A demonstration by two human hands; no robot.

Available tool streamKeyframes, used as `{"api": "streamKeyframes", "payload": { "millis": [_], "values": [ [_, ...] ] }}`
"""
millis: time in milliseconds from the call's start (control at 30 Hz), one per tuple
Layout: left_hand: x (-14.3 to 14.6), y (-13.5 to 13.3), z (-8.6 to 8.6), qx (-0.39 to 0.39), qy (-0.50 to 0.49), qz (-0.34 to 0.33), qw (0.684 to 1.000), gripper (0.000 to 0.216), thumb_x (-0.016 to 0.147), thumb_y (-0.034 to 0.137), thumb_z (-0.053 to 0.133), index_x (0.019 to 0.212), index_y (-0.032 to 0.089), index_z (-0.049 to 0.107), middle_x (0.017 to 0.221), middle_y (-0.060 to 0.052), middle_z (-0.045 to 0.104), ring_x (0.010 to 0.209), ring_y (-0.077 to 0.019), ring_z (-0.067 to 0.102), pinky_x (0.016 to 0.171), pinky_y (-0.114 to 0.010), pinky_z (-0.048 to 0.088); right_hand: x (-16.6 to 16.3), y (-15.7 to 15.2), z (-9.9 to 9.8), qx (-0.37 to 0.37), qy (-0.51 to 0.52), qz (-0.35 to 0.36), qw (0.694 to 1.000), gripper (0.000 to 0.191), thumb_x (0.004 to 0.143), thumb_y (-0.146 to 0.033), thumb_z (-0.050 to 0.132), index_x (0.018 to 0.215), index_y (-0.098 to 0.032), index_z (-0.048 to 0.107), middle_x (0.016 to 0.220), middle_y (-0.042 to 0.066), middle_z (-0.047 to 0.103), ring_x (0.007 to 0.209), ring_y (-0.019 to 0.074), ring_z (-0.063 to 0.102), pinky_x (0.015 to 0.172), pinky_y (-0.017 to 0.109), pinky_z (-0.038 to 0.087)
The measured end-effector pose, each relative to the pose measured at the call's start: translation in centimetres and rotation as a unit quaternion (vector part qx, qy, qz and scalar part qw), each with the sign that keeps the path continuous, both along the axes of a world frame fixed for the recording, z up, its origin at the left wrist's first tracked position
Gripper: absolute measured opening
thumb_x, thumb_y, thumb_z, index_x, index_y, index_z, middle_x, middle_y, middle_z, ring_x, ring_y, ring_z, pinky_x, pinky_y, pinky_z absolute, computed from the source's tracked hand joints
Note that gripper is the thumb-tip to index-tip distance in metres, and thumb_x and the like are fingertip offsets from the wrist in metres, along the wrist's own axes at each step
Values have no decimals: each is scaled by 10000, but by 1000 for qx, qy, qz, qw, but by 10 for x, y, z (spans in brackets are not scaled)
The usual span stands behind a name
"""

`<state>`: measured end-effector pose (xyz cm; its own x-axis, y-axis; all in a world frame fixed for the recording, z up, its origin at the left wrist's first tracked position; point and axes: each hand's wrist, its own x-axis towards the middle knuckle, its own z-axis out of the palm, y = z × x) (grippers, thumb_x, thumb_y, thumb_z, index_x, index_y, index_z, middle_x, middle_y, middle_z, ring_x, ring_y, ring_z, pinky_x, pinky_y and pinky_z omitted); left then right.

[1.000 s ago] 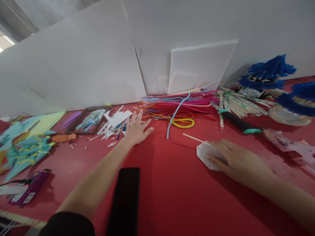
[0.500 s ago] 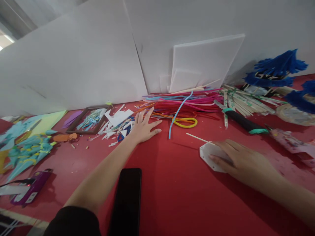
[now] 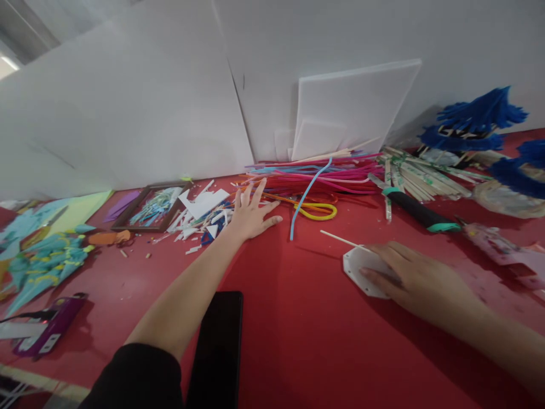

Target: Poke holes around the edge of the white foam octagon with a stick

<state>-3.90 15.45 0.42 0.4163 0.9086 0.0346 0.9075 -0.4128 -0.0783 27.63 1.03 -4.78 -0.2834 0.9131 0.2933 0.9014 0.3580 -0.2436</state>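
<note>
My left hand reaches far across the red table, fingers spread and open, fingertips at the near edge of a heap of coloured pipe cleaners. White paper scraps lie just left of it. My right hand lies flat on a white octagonal foam piece with a thin wooden stick poking out toward the left; the fingers rest on top and press it down.
A black phone lies by my left forearm. White foam boards lean on the wall. Also on the table: a black-handled tool, wooden sticks, blue feathery pieces, a small picture frame, teal paper shapes.
My left hand has slid forward and to the right, from the paper scraps to the edge of the pipe cleaners. My right hand stays on the octagonal piece.
</note>
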Motion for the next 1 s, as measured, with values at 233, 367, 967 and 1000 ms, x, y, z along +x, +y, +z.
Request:
{"api": "streamKeyframes", "payload": {
  "millis": [233,367,967,1000],
  "values": [
    [-17,-1,-3,-10,43,36,998,666,974,658,396,1544,315,414,1726,-51,53,1570,-417,30,1234,-649,50,0,0,0,-18,20,-6,1000,488,961,-583,363,1078,-229,677,922,88,730,814,245,704,689,359,539],
    [-37,-3,1,-7,54,65,996,669,984,641,367,1557,296,394,1722,-47,95,1567,-422,58,1235,-650,71,0,0,-1,-12,28,-1,1000,506,969,-590,346,1087,-226,677,951,97,739,827,254,713,693,379,551],
    [-59,2,4,88,-2,2,996,445,991,394,427,1360,248,627,1635,-74,368,1514,-334,268,1252,-547,157,-2,1,1,-3,18,-6,1000,439,968,-551,384,1048,-242,685,953,101,753,796,270,729,645,380,578],
    [-57,2,3,59,8,-18,998,457,993,428,433,1396,295,603,1671,-41,297,1529,-355,229,1246,-580,142,-1,1,0,0,20,-4,1000,434,970,-549,384,1050,-246,684,952,101,754,799,271,730,648,381,580]
  ]
}}
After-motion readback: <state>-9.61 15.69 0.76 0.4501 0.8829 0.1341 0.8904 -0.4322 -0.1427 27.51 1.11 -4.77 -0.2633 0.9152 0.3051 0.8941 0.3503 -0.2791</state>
